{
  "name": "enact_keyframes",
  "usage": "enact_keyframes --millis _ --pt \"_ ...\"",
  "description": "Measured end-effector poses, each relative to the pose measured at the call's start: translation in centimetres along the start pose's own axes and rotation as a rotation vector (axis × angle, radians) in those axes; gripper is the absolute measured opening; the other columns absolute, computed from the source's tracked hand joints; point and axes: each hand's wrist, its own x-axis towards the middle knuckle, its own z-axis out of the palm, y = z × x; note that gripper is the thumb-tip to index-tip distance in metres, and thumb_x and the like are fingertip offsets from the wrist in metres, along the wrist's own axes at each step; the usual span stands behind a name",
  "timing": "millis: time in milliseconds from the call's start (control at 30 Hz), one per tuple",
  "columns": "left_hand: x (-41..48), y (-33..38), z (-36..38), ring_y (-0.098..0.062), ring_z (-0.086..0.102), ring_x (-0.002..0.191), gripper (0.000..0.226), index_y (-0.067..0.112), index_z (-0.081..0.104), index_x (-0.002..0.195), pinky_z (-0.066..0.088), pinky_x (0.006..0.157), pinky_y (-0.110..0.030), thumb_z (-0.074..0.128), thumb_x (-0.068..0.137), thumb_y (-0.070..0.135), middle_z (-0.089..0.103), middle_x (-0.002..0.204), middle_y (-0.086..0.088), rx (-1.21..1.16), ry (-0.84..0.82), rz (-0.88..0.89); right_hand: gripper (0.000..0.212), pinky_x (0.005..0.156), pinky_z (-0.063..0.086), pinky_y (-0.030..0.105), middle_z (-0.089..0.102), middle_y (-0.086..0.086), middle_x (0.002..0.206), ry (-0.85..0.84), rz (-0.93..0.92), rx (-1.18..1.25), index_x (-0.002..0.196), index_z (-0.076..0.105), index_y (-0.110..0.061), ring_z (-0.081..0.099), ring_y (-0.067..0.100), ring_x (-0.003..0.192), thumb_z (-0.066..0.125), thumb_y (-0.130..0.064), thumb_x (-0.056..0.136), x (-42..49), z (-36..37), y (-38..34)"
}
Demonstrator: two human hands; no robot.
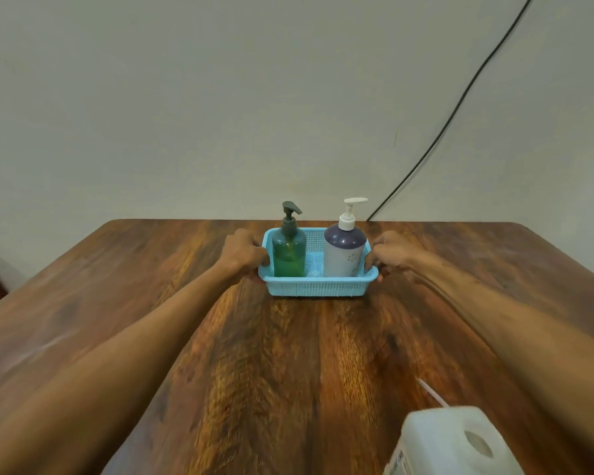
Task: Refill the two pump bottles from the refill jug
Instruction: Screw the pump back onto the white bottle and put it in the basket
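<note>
Got both pump bottles standing upright in a blue basket (318, 286) at the far middle of the bench (288, 371), just short of the wall. Green bottle (288, 257) on the left with a dark pump, purple-and-white bottle (344, 257) on the right with a white pump, a gap between the two. Left grip (244, 252) curled round the basket's left end rim, right grip (390, 253) curled round the right end rim, so both clamped on the basket and nothing else. Refill jug (453, 443) down at the near right edge, well apart from the basket, only its top and cap in shot.

Handling guesses: thin mesh plastic, so probably light and a bit flexy, likely to twist if lifted by one end. Best taken by both short ends, as here, and kept level, or just slid along the bench. Tall bottles, loose in there and free to tip, so no jerking. Green one see-through, seemingly a fair bit of liquid inside; purple one opaque, fill level impossible to tell. Smooth plastic, maybe slippery, so better grabbed round the body than by the pump head. Jug: bulky, probably the heavy item here, handle not in view.
</note>
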Motion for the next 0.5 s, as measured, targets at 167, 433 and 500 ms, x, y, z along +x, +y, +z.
enact_keyframes --millis 167,433,500 --pt "2.7 -0.2 1.4 -0.031 0.072 0.073 0.010 -0.009 0.070 0.092 0.063 0.068 -0.040 0.068 0.086 -0.001 0.071 0.086 -0.020 -0.006 0.032 0.001 0.025 0.050 0.048 0.030 0.070 0.033 0.100 0.024 0.020 -0.035 0.109 0.064 0.015 0.059 0.025 0.055 0.062 0.008 0.085 3.0 0.4 0.3" --pt "3.3 -0.6 1.6 -0.022 0.069 0.070 0.012 -0.005 0.070 0.097 0.060 0.058 -0.032 0.066 0.091 0.005 0.071 0.097 -0.020 -0.032 0.008 -0.032 0.020 0.053 0.052 0.033 0.072 0.029 0.091 0.029 0.015 -0.016 0.103 0.065 0.012 0.058 0.021 0.049 0.068 0.000 0.088 3.5 0.7 0.8" --pt "2.0 -0.3 1.3 -0.021 0.070 0.074 0.008 0.004 0.066 0.095 0.058 0.053 -0.026 0.063 0.095 0.011 0.069 0.101 -0.015 -0.056 -0.004 -0.038 0.024 0.061 0.058 0.037 0.074 0.025 0.090 0.023 0.016 0.002 0.106 0.064 0.011 0.062 0.023 0.056 0.069 -0.007 0.091 2.3 0.4 0.7"
